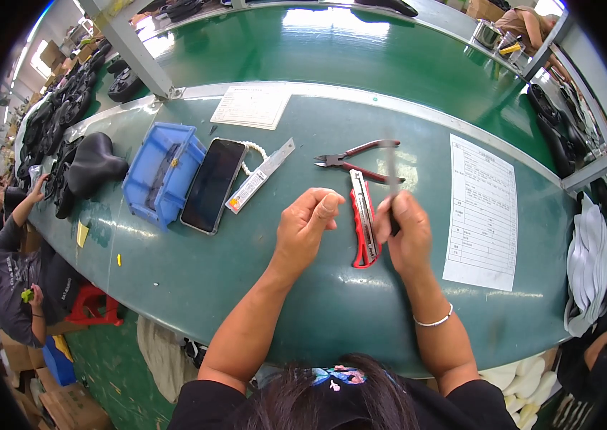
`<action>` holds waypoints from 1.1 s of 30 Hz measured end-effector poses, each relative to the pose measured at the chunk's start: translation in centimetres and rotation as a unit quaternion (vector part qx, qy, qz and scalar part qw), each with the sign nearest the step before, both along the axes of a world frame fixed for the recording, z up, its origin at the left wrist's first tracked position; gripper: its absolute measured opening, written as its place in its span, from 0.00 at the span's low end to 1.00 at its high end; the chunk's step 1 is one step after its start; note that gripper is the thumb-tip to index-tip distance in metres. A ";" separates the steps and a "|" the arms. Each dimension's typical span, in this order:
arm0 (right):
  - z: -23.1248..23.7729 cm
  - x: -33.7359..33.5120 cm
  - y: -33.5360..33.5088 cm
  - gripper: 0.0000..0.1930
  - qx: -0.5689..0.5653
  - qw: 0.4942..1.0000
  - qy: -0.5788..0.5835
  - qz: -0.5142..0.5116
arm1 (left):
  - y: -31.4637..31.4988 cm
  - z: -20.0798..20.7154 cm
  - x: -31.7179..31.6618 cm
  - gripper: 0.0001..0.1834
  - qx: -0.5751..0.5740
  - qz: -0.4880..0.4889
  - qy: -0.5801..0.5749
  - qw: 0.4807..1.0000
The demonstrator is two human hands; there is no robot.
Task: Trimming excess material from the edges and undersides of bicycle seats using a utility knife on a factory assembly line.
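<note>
Over the green tabletop (pixel 196 287), left hand (pixel 300 231) is holding fingers curled against thumb, any contents hidden; right hand (pixel 411 233) is gripping, fingers closed. Red cutter (pixel 363 226) is lying between, pliers (pixel 343 158) beyond; thin tool (pixel 392 168), blurred, is jutting from right hand.

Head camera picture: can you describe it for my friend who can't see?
A person's right hand holds a thin blurred object above a green table, the left hand curled. Pliers, a red cutter and a phone lie nearby.
</note>
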State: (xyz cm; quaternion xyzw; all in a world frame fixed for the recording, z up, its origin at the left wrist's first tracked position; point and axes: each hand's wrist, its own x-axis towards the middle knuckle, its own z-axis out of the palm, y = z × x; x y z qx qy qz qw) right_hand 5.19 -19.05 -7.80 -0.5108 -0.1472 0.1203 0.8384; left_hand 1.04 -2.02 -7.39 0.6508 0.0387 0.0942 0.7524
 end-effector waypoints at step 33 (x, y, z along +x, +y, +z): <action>0.5 -0.4 0.4 0.14 -0.334 0.927 -0.151 0.078 | 2.1 -0.1 3.8 0.26 -0.197 0.222 -0.039 0.954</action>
